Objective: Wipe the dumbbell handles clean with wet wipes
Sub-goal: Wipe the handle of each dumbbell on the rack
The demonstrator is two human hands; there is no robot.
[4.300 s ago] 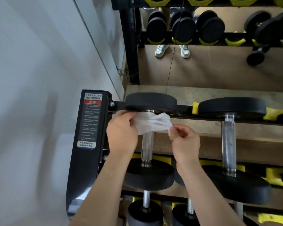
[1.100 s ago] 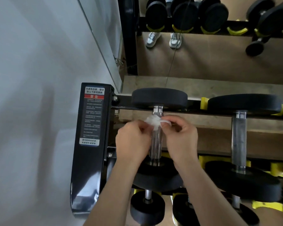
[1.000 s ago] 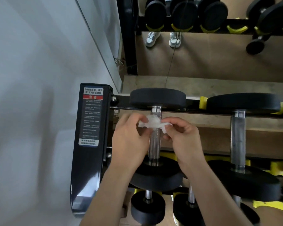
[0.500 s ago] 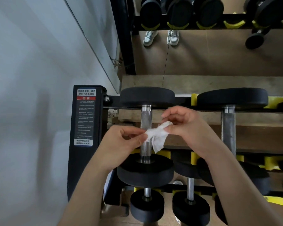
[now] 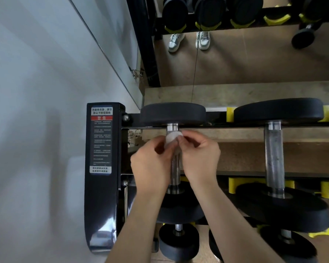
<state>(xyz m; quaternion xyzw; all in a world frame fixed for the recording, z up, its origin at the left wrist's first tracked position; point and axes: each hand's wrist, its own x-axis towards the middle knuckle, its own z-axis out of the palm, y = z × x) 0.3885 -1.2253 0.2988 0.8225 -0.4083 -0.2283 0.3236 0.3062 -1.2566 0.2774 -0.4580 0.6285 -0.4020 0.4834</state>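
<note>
Where the knurled steel handle (image 5: 175,168) meets its black disc, left hand (image 5: 150,166) and right hand (image 5: 199,158) pinch a crumpled white wipe (image 5: 172,138)

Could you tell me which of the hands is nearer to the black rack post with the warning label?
Left. The left hand sits just right of the rack post, on the left side of the dumbbell handle; the right hand is on the handle's far side.

the wipe (image 5: 171,138) is white. the dumbbell heads (image 5: 172,113) are matte black, the handles (image 5: 273,158) silver with fine crosshatch knurling. the rack post (image 5: 101,196) is glossy black with a white-lettered label (image 5: 101,140) and red band. the cradles (image 5: 235,184) are yellow. the floor (image 5: 254,59) is brown.
</note>
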